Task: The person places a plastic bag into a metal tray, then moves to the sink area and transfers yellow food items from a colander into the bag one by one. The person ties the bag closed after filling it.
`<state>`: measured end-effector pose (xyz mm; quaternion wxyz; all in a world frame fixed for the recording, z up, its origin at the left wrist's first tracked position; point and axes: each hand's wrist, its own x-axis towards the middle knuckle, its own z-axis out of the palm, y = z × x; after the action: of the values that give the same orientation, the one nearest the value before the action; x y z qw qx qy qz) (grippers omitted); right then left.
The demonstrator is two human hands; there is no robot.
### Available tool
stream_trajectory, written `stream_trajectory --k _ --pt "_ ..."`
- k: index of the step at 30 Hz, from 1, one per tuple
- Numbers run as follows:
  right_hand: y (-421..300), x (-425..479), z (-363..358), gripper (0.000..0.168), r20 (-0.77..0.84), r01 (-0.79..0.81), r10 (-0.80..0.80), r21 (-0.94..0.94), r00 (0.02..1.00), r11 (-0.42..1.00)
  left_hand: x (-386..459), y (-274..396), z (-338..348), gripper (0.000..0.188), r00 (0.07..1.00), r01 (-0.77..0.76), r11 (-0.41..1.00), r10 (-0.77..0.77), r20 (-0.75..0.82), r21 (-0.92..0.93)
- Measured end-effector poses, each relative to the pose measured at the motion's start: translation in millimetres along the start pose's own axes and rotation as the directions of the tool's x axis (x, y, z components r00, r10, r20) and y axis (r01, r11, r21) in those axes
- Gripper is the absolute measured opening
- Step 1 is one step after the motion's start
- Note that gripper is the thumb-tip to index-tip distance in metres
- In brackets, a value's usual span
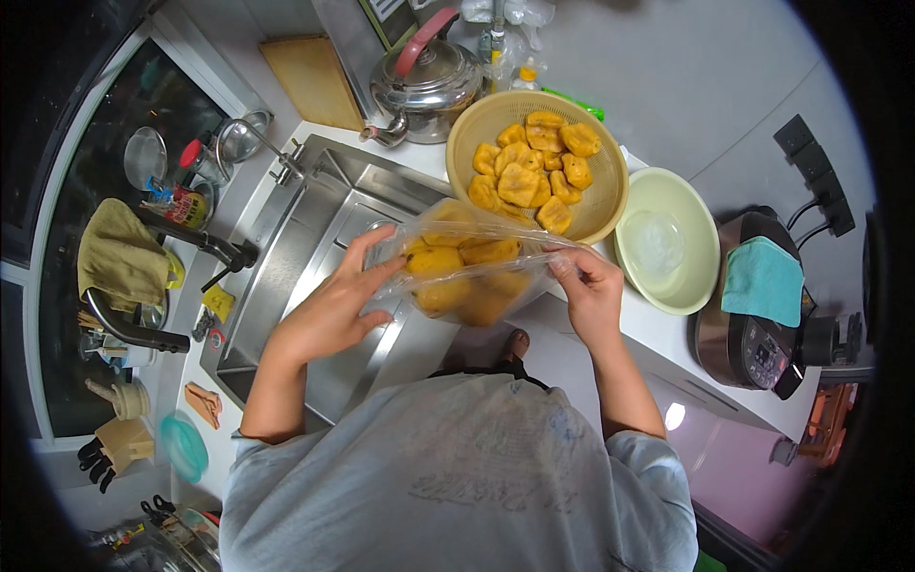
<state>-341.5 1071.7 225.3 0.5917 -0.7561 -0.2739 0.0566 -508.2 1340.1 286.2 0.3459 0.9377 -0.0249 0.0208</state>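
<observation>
A clear plastic bag (465, 275) with several yellow-orange fruits (436, 268) in it is stretched between my hands, over the front edge of the sink. My left hand (332, 300) has its fingers at the bag's left side, with the thumb spread apart below. The film partly blurs its fingertips. My right hand (593, 282) pinches the bag's right edge between thumb and fingers. Just beyond the bag, a beige plastic colander (611, 189) holds several flattened, wrinkled fruits (520, 184) of the same colour. The bag overlaps the colander's near rim in view.
Left lies a stainless steel sink (336, 236) with a faucet (286, 168). A metal kettle (429, 86) stands behind the colander. To the right are a pale green basin (697, 214) and a rice cooker (743, 343) with a teal cloth (763, 281) on top.
</observation>
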Motion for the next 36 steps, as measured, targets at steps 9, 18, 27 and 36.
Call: stream_trajectory --k 9,18,27,36 --pt "-56 11 9 0.009 -0.136 0.281 -0.284 -0.039 0.949 0.959 14 -6 16 0.016 0.752 -0.058 0.997 0.004 -0.659 -0.059" --pt "-11 16 22 0.013 -0.035 0.272 -0.28 -0.147 0.959 0.951 24 -22 41 0.01 0.789 -0.109 0.975 -0.033 -0.614 -0.194" --pt "-58 8 21 0.014 -0.228 0.452 -0.427 0.07 0.875 0.889 13 24 26 0.006 0.577 -0.224 0.973 0.09 -0.812 -0.051" --pt "-30 5 26 0.012 -0.266 0.287 -0.236 0.171 0.935 0.942 22 -2 37 0.011 0.6 -0.251 0.906 -0.13 -0.789 -0.341"
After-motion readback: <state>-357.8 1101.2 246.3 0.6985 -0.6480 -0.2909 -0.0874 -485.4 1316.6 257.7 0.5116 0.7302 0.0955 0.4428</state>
